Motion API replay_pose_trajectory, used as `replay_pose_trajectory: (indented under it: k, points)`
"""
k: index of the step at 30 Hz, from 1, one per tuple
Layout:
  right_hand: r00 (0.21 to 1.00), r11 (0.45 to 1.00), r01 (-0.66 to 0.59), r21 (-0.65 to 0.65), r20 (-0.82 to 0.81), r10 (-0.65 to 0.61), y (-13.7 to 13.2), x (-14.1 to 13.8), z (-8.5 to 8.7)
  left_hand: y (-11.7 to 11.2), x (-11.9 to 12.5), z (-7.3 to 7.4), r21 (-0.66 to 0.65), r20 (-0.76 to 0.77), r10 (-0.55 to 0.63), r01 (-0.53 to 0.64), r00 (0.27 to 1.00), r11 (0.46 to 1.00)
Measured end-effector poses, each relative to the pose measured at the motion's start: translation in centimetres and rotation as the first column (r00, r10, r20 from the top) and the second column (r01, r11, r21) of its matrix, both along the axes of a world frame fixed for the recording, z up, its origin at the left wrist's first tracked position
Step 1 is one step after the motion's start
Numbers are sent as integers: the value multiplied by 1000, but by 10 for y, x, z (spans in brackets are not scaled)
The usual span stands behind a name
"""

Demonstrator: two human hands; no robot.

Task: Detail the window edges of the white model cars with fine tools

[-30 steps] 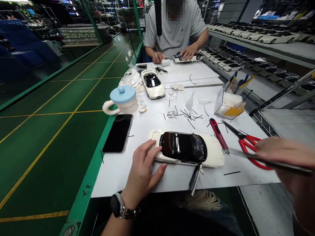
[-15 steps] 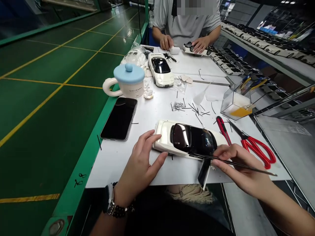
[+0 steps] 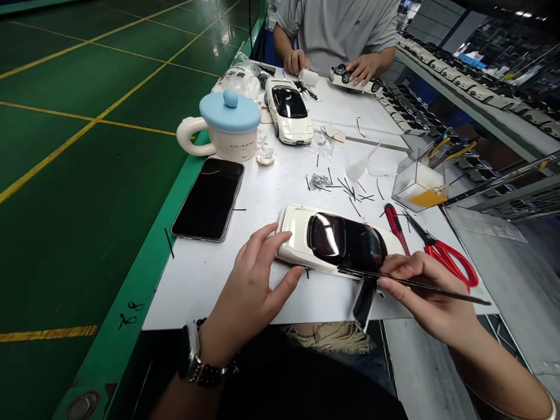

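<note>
A white model car with a dark roof lies on the white tabletop, its near-side door swung out towards me. My left hand is curved around the rear corner, forefinger on the tail and thumb against the near side. In my right hand, thumb and fingers are closed on thin dark tweezers. Their tips reach the car's side at the door opening; whether they pinch a part there is too small to tell. Red-handled scissors and a red utility knife lie beyond that hand.
A phone and a blue-lidded mug stand at left. Black strips are scattered behind the car, near a clear tool box. A second white car sits farther back. Opposite, a co-worker's hand rests on an upturned car.
The view has shifted slightly. Both hands keep nearly the same place on the car, and the tweezers stay at the door opening. The co-worker's upturned car has tilted a little.
</note>
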State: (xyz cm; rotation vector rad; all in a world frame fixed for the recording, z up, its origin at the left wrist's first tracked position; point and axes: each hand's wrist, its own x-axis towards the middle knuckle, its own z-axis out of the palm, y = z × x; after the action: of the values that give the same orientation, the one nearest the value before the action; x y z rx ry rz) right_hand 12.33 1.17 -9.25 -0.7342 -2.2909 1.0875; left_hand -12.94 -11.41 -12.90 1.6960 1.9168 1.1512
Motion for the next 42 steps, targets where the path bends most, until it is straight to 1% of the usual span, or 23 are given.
replay_pose_trajectory:
  k: [8,19,26,34,39,42]
  points:
    - [1000,1000,9,-7,-12,-9,0,-2,-1,0,0,0,-7,-3,2,-2,1000,1000]
    - [1000,999,11,43,-6,-11,0,-3,-2,1,0,0,-15,-1,3,-3,1000,1000]
    - [999,999,34,-21,-30,-34,-1,-1,-2,1,0,-1,-4,-8,6,-6,1000,1000]
    - [999,999,27,37,-20,-26,-2,-4,-2,0,1,-1,-28,5,12,-12,1000,1000]
    - [999,999,38,16,-30,-37,-2,-3,-3,0,0,-1,-27,9,13,-13,1000,1000]
    - [998,998,49,32,-30,-48,-2,-1,-3,-1,0,0,-31,11,13,-13,1000,999]
